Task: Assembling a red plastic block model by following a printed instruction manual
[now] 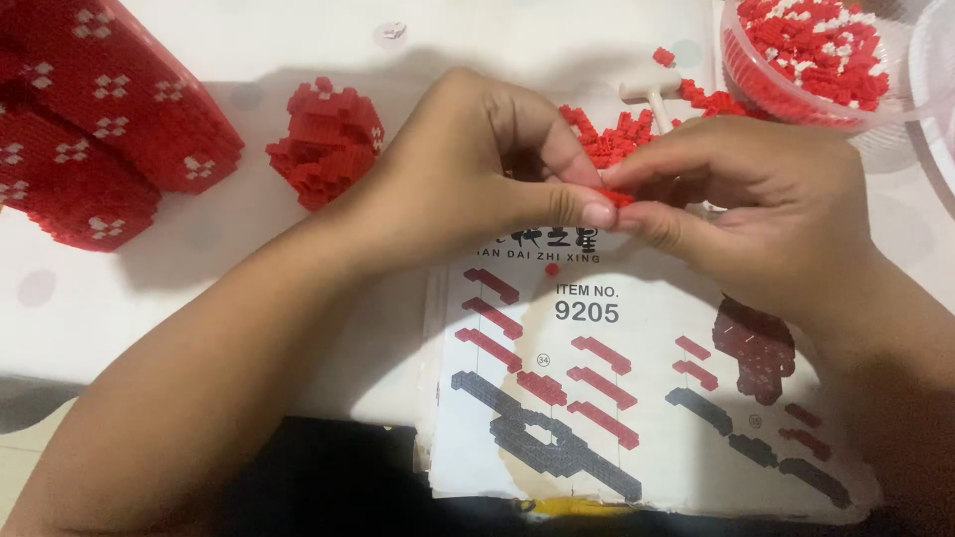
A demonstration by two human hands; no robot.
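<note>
We are pressing small red bricks [619,197] together above the instruction sheet [637,398], left hand [477,169] and right hand [756,199] both pinching them; next seems another piece from the loose pile [607,134], far centre

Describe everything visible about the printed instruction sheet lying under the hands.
The instruction sheet is white paper, worn and creased, its left edge ragged. It lies flat near the table's front edge, on the white table. It is printed with diagrams of red and black brick strips, plus a dark red finished shape at right. The left hand and right hand hover over its top edge, shadowing part of it. Its lower edge overlaps something dark.
</note>
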